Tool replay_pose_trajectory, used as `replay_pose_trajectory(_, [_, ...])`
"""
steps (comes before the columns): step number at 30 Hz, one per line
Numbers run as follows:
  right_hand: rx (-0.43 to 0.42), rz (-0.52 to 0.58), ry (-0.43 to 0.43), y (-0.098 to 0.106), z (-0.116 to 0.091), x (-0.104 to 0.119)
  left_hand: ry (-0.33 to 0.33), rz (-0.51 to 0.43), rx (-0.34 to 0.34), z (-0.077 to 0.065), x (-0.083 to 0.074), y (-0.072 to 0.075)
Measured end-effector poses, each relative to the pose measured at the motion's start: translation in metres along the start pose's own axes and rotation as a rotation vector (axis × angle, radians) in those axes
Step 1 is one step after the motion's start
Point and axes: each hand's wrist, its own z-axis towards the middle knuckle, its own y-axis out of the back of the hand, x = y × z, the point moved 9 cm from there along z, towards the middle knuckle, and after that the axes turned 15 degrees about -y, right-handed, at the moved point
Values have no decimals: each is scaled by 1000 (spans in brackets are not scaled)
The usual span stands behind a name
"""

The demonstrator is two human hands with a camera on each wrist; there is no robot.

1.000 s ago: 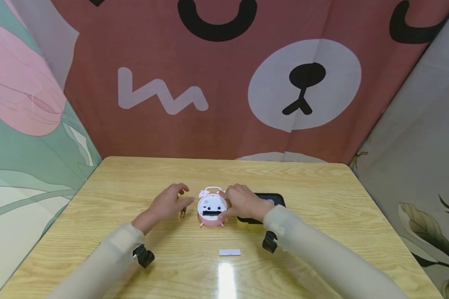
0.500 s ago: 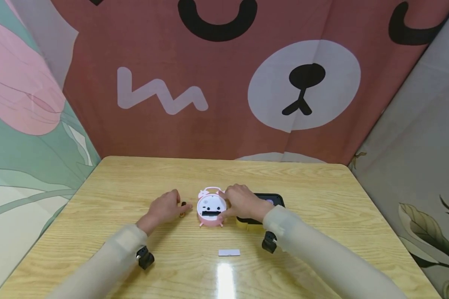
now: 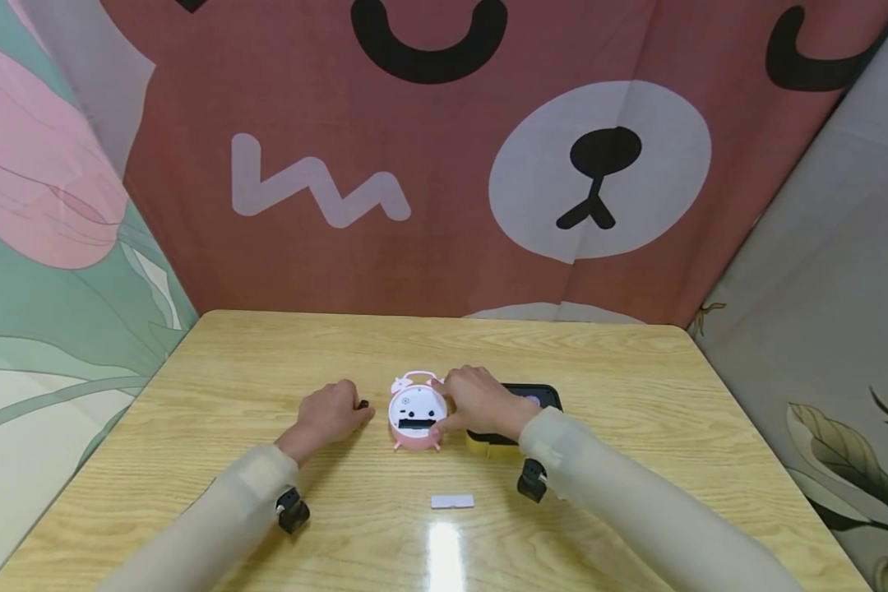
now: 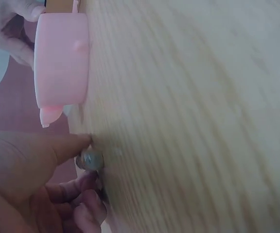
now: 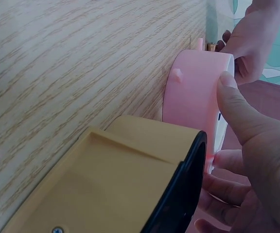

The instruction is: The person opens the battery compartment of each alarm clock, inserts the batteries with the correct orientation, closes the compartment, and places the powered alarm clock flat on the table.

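Observation:
A pink alarm clock (image 3: 418, 398) lies on its face, its white back up and a dark battery slot uncovered. My right hand (image 3: 481, 400) holds the clock's right side; in the right wrist view the thumb (image 5: 235, 99) lies on the back's rim and the fingers are curled near its top. Left of the clock, my left hand (image 3: 327, 413) pinches a black-and-gold battery (image 3: 363, 404) at the tabletop. Thumb and fingers hide most of it; its round end (image 4: 93, 159) shows in the left wrist view. A small white strip (image 3: 452, 501), like a battery cover, lies in front.
A yellow box with a black rim (image 3: 494, 449) stands just right of the clock, partly under my right hand and wrist. The wooden table (image 3: 607, 353) meets a hanging printed cloth (image 3: 444, 271) at its back edge.
My left hand has come down onto the battery, and its fingers have closed round it. My right hand and the clock have stayed in place.

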Motion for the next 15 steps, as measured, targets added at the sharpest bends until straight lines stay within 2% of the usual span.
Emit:
replay_pose_trajectory(6, [1,-11,6,-1,0,0,-27,-1,-1,0,-1,2])
replay_pose_trajectory(15, [8,-13,6,-2,2,0,-119,-95,-36,-2,-11,10])
